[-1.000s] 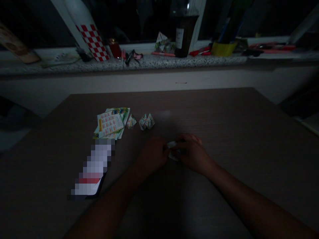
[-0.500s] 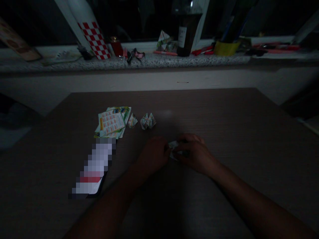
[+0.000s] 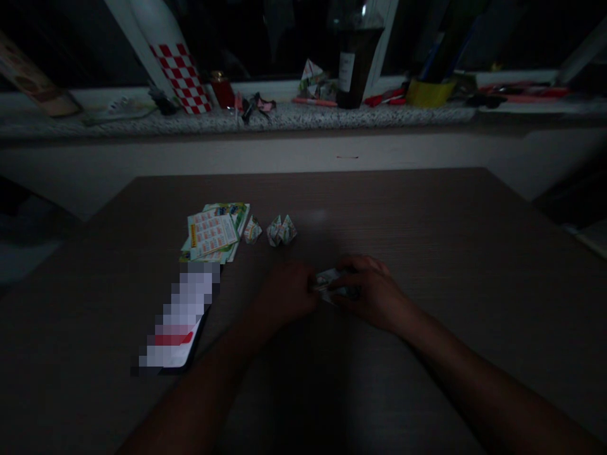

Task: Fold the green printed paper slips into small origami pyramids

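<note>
In dim light, my left hand [image 3: 289, 294] and my right hand [image 3: 367, 291] meet over the middle of a dark wooden table [image 3: 427, 221]. Both are closed on a small piece of folded paper [image 3: 329, 280] pinched between their fingertips, low over the table top. Beyond the hands sit three small folded paper pieces [image 3: 281, 230], one of them a little apart to the left [image 3: 252, 229]. A stack of printed paper sheets [image 3: 213, 232] lies left of those.
A phone [image 3: 177, 322] lies face up at the left, near my left forearm. Behind the table runs a speckled windowsill [image 3: 294, 117] with a dark bottle [image 3: 351, 63], a red-and-white checked object [image 3: 177, 76], a yellow tape roll [image 3: 427, 91] and pens.
The hands stay together on the folded paper. The paper looks flatter and darker now, pressed lower between the fingers. The view has shifted only slightly.
</note>
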The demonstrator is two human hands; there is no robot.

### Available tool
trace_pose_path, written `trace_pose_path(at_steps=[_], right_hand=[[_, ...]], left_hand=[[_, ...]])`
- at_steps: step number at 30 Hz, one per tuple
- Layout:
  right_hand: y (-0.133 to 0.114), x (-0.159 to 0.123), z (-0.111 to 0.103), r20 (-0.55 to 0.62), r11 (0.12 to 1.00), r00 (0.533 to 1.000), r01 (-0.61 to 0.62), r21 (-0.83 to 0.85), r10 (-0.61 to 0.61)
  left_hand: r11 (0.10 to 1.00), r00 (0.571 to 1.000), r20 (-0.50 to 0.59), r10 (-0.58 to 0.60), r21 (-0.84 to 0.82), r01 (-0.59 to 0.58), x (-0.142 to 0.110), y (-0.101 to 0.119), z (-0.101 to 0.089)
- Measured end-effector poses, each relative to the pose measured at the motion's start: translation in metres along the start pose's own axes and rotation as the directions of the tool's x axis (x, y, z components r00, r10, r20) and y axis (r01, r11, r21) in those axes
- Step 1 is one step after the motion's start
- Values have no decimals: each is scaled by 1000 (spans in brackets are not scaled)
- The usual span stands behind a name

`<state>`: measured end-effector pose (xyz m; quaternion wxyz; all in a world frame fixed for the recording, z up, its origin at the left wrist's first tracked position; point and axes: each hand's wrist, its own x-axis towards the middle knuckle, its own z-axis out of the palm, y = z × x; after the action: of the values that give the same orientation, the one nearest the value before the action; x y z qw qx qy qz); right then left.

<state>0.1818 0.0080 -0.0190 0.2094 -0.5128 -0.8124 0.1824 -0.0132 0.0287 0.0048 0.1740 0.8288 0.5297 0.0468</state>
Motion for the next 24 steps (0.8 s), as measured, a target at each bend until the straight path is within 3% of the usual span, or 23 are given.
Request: trace_pose_path(at_steps=[5,13,16,19,22,24], right_hand=[[0,1,-1,26,1000,1000,4,-6,-4],[1,-1,-4,51,1000,998,26,7,-26],[3,-3,-9,79,997,994,80,10,-81],[4,-4,-13,87,990,986,139,16,-140],[4,-5,-14,91,980,975,200,21,-201],[4,-4,-15,70,970,968,240,23,-241]], left_hand=[[982,983,128,-135,-117,150,4,-5,-5],[970,973,168,-160,-157,187,2,-20,-13],[973,991,96,-89,-205,107,-4,-25,-10],[977,998,-61,9,-214,-22,-10,-22,-5],[957,969,-121,218,-167,-236,-15,-11,-1],[946,951,-120,286,-126,-300,-16,-4,0]])
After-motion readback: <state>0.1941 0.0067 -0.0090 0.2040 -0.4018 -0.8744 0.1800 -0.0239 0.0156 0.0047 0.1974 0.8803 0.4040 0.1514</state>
